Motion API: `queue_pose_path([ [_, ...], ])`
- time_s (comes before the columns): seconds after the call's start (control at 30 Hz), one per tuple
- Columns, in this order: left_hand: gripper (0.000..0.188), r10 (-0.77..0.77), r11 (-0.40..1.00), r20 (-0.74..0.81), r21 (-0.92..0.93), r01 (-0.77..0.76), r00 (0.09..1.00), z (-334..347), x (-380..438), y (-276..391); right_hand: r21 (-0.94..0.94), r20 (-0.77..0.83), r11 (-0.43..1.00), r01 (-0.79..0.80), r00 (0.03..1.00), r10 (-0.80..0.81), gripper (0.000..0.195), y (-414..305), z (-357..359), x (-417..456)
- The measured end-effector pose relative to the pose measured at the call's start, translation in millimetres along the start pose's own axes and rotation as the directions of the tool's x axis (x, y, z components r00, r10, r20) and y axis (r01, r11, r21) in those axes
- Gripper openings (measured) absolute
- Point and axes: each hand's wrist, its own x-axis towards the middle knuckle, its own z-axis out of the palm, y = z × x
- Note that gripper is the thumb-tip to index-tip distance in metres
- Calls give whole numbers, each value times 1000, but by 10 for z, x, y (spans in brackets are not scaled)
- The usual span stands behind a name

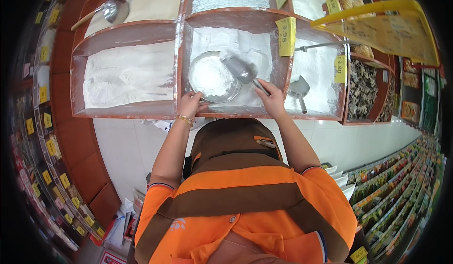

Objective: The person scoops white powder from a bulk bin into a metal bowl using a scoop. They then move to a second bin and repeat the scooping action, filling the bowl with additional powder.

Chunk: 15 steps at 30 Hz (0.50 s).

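A round metal bowl with white powder in it rests in the middle wooden bin, on more of the same-looking powder. My left hand grips the bowl's near left rim, and a beaded bracelet circles that wrist. In my right hand is the handle of a metal scoop. The scoop tilts over the bowl's right side, its far end dusted white. I cannot tell whether scoop and bowl touch.
Powder-filled bins flank mine; the left one has no scoop. A second metal scoop lies in the right bin. Yellow price tags stand on the dividers. A yellow-framed panel juts in at upper right. Dried dark food fills a bin beyond.
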Motion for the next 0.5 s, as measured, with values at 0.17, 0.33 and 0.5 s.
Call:
queue_pose_path([
  [0.17, 31, 29, 999, 53, -34, -27, 998, 26, -4, 19, -366, 20, 924, 111, 994, -111, 32, -508, -8, -233],
  [0.33, 28, 33, 999, 57, -19, -32, 998, 5, -22, 52, -40, -184, 999, -23, 983, 15, 26, -151, 220, -454],
  [0.5, 24, 34, 999, 21, -22, -34, 999, -55, -55, 52, 707, 233, 373, -601, 695, 680, 19, -182, 162, -496],
])
